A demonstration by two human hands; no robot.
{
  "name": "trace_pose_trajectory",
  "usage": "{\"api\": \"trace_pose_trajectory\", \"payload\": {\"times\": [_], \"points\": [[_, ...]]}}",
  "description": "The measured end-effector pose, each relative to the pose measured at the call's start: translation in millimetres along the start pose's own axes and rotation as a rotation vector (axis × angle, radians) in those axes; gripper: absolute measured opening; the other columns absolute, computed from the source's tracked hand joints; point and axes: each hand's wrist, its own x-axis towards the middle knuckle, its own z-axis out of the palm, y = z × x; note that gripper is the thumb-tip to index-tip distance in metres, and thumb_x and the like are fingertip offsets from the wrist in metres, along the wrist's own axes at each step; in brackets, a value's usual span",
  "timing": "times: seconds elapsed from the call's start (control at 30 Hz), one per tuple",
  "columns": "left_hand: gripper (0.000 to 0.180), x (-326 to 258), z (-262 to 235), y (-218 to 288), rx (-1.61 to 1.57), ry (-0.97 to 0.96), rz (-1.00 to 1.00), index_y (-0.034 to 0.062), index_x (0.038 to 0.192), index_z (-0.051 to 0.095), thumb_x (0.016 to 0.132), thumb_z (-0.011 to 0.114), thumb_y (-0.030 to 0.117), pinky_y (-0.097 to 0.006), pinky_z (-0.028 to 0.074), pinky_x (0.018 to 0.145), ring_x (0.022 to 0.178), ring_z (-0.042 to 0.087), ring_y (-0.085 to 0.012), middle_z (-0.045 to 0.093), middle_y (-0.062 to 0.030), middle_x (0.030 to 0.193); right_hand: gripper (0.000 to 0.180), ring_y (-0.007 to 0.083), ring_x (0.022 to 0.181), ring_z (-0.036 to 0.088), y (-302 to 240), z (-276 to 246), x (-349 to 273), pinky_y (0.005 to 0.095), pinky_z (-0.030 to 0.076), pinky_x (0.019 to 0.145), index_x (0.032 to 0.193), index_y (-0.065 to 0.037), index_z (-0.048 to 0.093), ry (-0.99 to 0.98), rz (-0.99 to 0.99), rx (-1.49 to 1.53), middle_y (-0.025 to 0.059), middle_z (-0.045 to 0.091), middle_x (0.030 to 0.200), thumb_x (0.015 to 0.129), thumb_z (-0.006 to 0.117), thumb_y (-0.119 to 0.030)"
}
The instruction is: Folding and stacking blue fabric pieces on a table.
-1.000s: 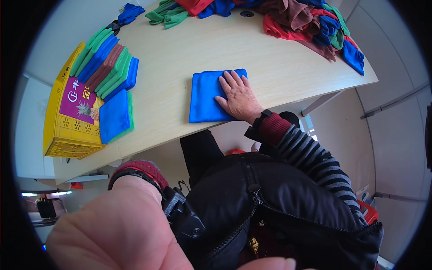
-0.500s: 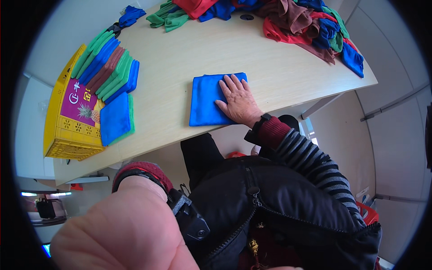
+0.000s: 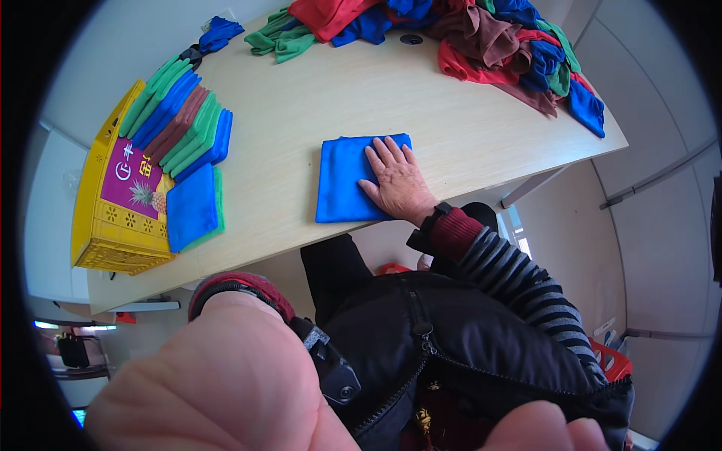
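A blue cloth (image 3: 342,184), folded into a square, lies flat near the table's front edge. My right hand (image 3: 397,180) rests palm down on its right part, fingers stretched out and slightly spread. Close to the camera, my left hand (image 3: 218,376) is raised at the lower left and fills much of that corner. Its palm and wrist show large; most of the fingers fall outside the picture. A few fingertips (image 3: 538,428) poke in at the bottom edge, and whether they hold anything is hidden.
On the left, a row of folded green, blue and brown cloths (image 3: 173,113) leans along a yellow crate (image 3: 124,240). A folded blue cloth (image 3: 190,207) lies over a green one beside it. Loose cloths (image 3: 496,41) are heaped along the table's (image 3: 286,113) far side.
The view has shifted a little, so the table sits slightly lower. My right hand stays flat on the blue cloth. More fingertips now show at the bottom edge.
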Motion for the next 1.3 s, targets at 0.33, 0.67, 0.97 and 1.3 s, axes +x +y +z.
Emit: {"api": "trace_pose_trajectory", "payload": {"times": [0.33, 0.67, 0.97, 1.3], "points": [[0.026, 7, -4, 4, 0.004, 0.019, 0.0, 0.0087, 0.084, 0.065, 0.099, 0.058, 0.029, -0.034, 0.05, 0.053, 0.066, 0.065, -0.0253, 0.066, -0.0091, 0.073, 0.073, 0.0375, 0.151, 0.026, 1, 2, -1, 0.0521, 0.017, 0.124, 0.151, -0.002, 0.041, 0.024, 0.0, 0.001, 0.0204, 0.035, 0.16, 0.1, 0.048, -0.053], [0.03, -13, -9, -51, -0.044, 0.107, 0.148, 0.0059, 0.077, 0.065, 0.096, 0.064, 0.029, -0.029, 0.049, 0.055, 0.061, 0.064, -0.0238, 0.067, -0.0128, 0.074, 0.072, 0.0376, 0.15, 0.029, -2, -3, 0, 0.0533, 0.018, 0.123, 0.15, -0.002, 0.043, 0.062, 0.008, 0.047, 0.0205, 0.038, 0.158, 0.098, 0.052, -0.05], [0.036, -91, 70, -148, -0.033, 0.008, -0.572, -0.0025, 0.071, 0.059, 0.102, 0.053, 0.013, -0.029, 0.045, 0.058, 0.06, 0.055, -0.0171, 0.06, -0.0083, 0.07, 0.072, 0.0374, 0.15, 0.028, 4, 1, -2, 0.0542, 0.018, 0.123, 0.15, -0.002, 0.043, 0.063, 0.015, 0.076, 0.0204, 0.037, 0.158, 0.098, 0.052, -0.05], [0.053, -140, 139, -241, 0.417, -0.123, -0.494, 0.0007, 0.145, 0.047, 0.106, 0.048, 0.035, -0.046, 0.033, 0.117, 0.144, 0.041, -0.0329, 0.043, -0.0205, 0.154, 0.07, 0.0378, 0.151, 0.026, 4, 6, -3, 0.0543, 0.017, 0.123, 0.151, -0.002, 0.042, 0.074, 0.012, 0.101, 0.0214, 0.036, 0.16, 0.099, 0.047, -0.048]]}}
